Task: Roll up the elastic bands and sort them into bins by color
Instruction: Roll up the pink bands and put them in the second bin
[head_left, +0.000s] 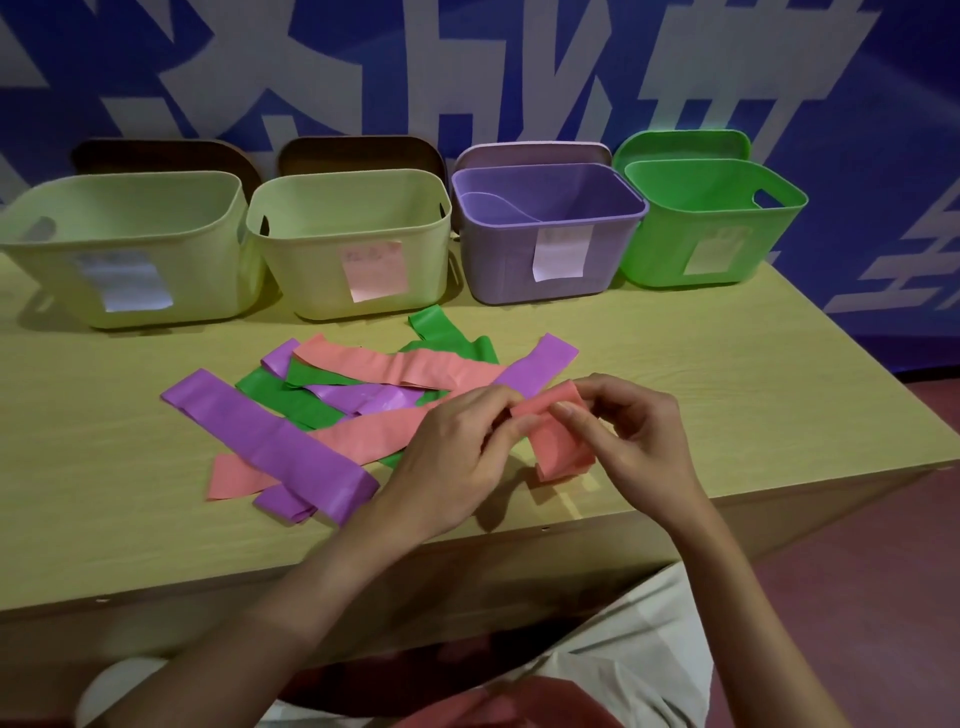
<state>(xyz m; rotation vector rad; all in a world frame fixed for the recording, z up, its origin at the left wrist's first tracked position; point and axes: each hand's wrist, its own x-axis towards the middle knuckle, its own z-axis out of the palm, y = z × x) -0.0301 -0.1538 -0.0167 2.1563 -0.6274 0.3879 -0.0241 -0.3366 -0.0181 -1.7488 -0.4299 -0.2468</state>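
Observation:
A pink elastic band (562, 447) is held just above the table's front right part, its upper end partly rolled. My left hand (452, 452) pinches the roll from the left and my right hand (631, 431) pinches it from the right. Left of my hands lies a loose pile of flat bands: purple (270, 441), green (291, 395) and pink (395, 366). Along the back stand a pale yellow bin with a pink label (311, 291), a purple bin (498, 280) and a green bin (660, 260).
Another pale yellow bin (62, 291) with a white label stands at the far left. Lids lean behind the bins against a blue wall. The wooden table (727, 395) ends close to my body and drops off at the right.

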